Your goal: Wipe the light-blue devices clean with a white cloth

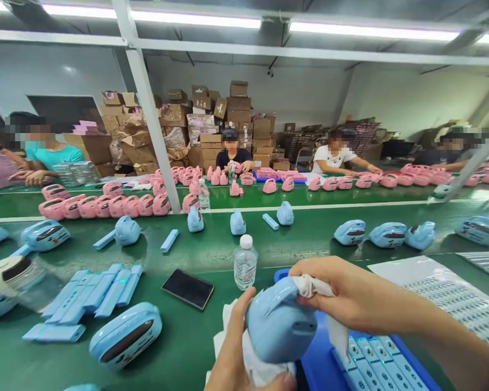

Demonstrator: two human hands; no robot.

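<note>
A worker's left hand (pixel 238 353) cradles a pale blue plastic device shell (pixel 277 324) from below, thumb up along its side, its grip closed around the shell and the white cloth (pixel 264 369) bunched beneath it. The right hand (pixel 342 296) comes in from the right, its grip pinching a fold of the same cloth against the shell's upper edge. The shell is held just above the near edge of the green bench (pixel 187 336), over a blue tray (pixel 321 364) of pale key-like parts.

The rounded, glossy casing looks light, rigid and smooth, so it is likely to slip under bare fingers and to show scuffs. The safest hold appears to be the broad curved sides, palm under the body, with cloth between skin and plastic.

Just beside the hands stand a clear water bottle (pixel 245 263) and a dark phone (pixel 188 289) lying flat. To the left lie a finished blue unit (pixel 125 335) with a dark window and a loose heap of blue bars (pixel 92 296). A sheet of small labels (pixel 460 304) lies to the right.

Farther out, more blue units (pixel 387 234) dot the green conveyor, with a row of pink units (pixel 106 206) beyond them. Across the line, seated co-workers (pixel 334 157) handle pink casings before a wall of stacked cardboard cartons (pixel 212 119).
</note>
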